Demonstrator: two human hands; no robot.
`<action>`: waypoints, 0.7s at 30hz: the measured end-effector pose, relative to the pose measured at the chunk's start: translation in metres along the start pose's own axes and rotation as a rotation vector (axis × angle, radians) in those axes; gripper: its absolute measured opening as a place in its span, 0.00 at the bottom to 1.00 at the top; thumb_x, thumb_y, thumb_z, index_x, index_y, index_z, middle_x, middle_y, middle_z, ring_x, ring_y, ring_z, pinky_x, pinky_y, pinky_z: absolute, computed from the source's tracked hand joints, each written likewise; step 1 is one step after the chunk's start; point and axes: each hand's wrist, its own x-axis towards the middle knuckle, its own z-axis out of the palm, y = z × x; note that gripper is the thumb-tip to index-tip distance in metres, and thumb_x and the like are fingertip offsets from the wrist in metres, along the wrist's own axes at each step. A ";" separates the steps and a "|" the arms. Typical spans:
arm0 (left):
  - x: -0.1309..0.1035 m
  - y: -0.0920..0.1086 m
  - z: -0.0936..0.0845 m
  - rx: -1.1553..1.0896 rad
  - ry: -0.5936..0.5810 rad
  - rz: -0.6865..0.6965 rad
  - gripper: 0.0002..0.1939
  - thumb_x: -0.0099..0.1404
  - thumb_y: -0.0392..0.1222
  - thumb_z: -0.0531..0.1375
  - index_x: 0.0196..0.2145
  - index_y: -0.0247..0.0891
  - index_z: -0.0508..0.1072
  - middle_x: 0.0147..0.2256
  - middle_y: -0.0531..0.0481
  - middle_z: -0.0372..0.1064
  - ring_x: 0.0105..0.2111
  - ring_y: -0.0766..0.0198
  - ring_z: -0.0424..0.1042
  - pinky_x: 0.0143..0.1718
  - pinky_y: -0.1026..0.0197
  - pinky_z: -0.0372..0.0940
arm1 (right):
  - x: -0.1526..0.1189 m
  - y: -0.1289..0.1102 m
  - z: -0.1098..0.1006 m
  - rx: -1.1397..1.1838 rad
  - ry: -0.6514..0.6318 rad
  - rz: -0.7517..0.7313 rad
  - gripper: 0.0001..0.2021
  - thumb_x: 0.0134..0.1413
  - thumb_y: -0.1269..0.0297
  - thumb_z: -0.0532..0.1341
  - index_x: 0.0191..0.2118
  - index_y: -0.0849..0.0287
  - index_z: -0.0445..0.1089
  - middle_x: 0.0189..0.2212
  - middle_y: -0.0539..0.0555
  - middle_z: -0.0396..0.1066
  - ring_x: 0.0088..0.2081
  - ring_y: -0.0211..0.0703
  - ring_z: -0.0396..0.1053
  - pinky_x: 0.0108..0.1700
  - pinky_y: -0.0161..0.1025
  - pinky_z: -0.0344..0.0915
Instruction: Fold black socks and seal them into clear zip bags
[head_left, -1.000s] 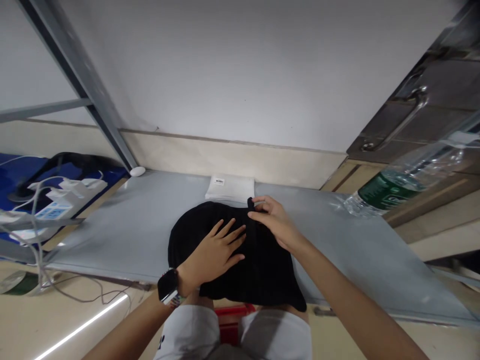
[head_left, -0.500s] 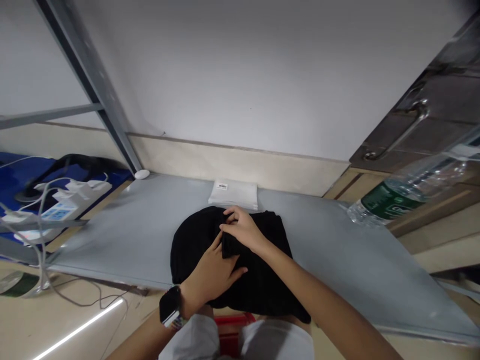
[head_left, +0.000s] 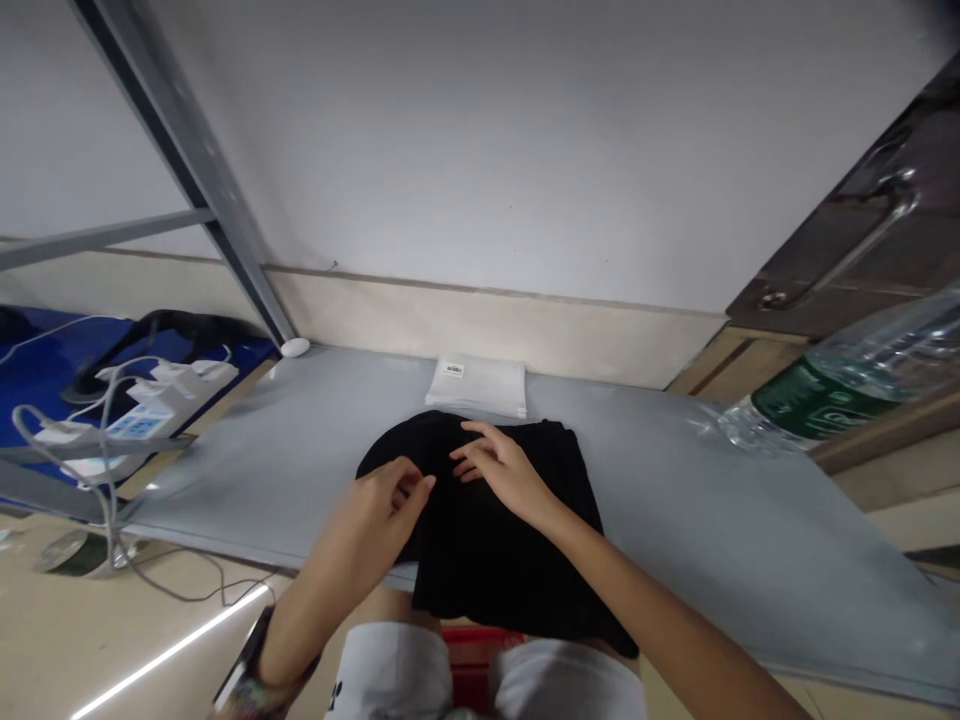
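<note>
A black cloth (head_left: 510, 540) lies over the front edge of the grey table (head_left: 285, 440), partly hanging toward my lap. At its left side is my left hand (head_left: 386, 505), fingers curled with thumb and fingertips close together; what they hold, if anything, cannot be made out. My right hand (head_left: 499, 465) rests over the upper middle of the cloth, its fingers apart and holding nothing. A stack of flat white packets (head_left: 480, 387) with a small label lies just behind the cloth.
A clear bottle with a green label (head_left: 825, 395) stands at the table's right. Beyond the left end are a white power strip (head_left: 150, 415) and cables on a blue surface (head_left: 30, 350). A metal post (head_left: 202, 190) rises at the back left. Below is a red stool (head_left: 472, 660).
My left hand has moved left off the middle of the cloth and curled. The fingers of my right hand have opened. The cloth's left part has drawn in and a flap now lies flatter.
</note>
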 end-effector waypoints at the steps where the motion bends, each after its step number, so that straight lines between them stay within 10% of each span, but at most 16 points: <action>1: 0.009 0.001 0.004 0.020 0.015 -0.018 0.15 0.77 0.52 0.57 0.43 0.40 0.78 0.38 0.46 0.81 0.38 0.53 0.80 0.39 0.56 0.68 | -0.003 -0.001 -0.003 0.002 0.007 -0.001 0.20 0.61 0.62 0.64 0.58 0.55 0.69 0.41 0.55 0.81 0.37 0.45 0.81 0.43 0.47 0.79; 8: 0.046 0.013 0.029 0.263 0.045 -0.188 0.26 0.73 0.57 0.62 0.57 0.33 0.75 0.44 0.35 0.82 0.46 0.40 0.81 0.42 0.52 0.68 | -0.033 -0.006 -0.040 -0.455 0.225 -0.061 0.10 0.64 0.54 0.62 0.35 0.53 0.69 0.27 0.48 0.72 0.27 0.42 0.73 0.31 0.39 0.69; 13: 0.052 0.020 0.034 0.309 0.005 -0.213 0.23 0.74 0.59 0.61 0.51 0.36 0.79 0.46 0.37 0.83 0.48 0.40 0.82 0.43 0.53 0.67 | -0.035 -0.010 -0.053 -0.648 0.132 0.129 0.24 0.67 0.43 0.59 0.26 0.54 0.66 0.21 0.48 0.68 0.24 0.42 0.70 0.29 0.38 0.62; 21: 0.049 0.014 0.041 0.280 0.057 -0.130 0.20 0.72 0.57 0.61 0.41 0.35 0.77 0.40 0.33 0.81 0.44 0.39 0.81 0.39 0.53 0.66 | -0.022 -0.006 -0.052 -0.629 0.123 0.027 0.16 0.55 0.54 0.71 0.25 0.54 0.67 0.26 0.50 0.70 0.29 0.43 0.66 0.32 0.39 0.57</action>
